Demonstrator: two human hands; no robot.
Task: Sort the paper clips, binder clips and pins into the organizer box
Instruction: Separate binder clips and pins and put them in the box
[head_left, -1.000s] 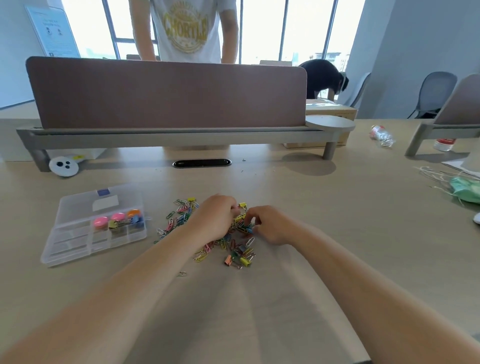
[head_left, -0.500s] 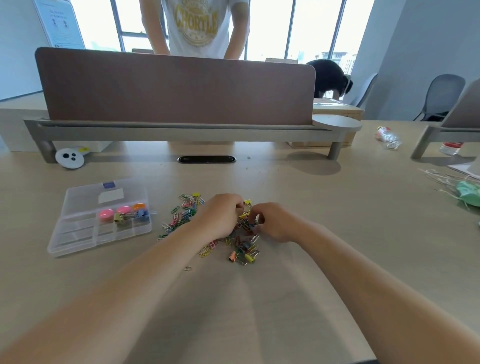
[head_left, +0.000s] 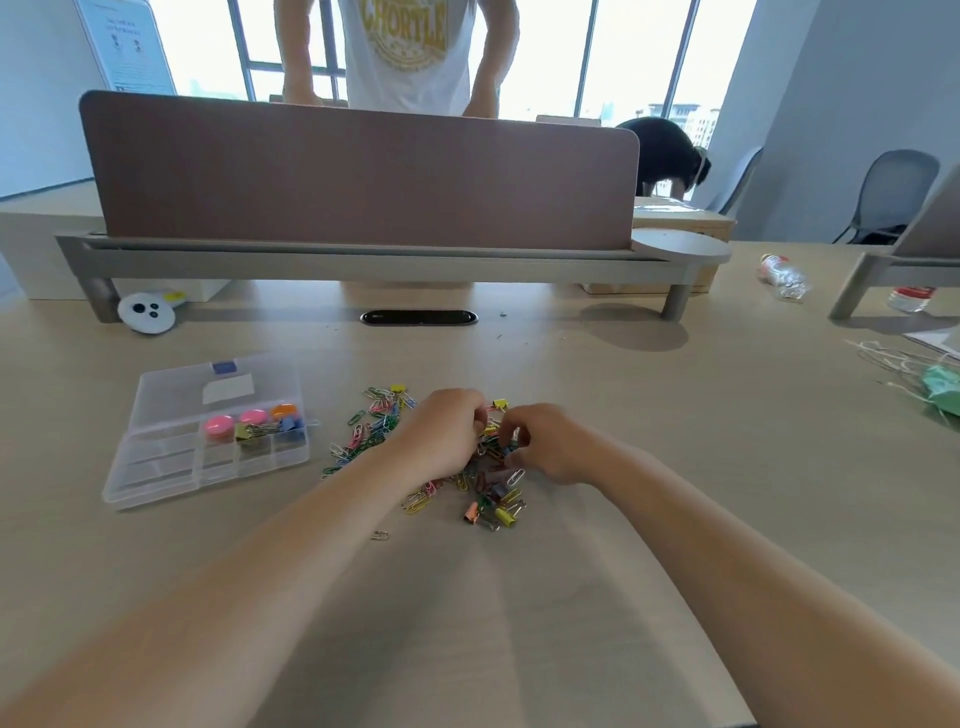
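Multicoloured heap of paper clips and binder clips (head_left: 493, 501) on table (head_left: 675, 467), directly under fingers of left hand (head_left: 447, 436) and right hand (head_left: 545, 447). Fingers curled narrow into heap; hold on any clip not discernible. Organizer box (head_left: 156, 462) left of fingers, well apart. Advisable: tease out one kind only, lift clear of tangles, then carry leftward.

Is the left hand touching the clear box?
Apart. The head view shows the left hand in the clip pile, with loose paper clips and bare table between it and the organizer box.
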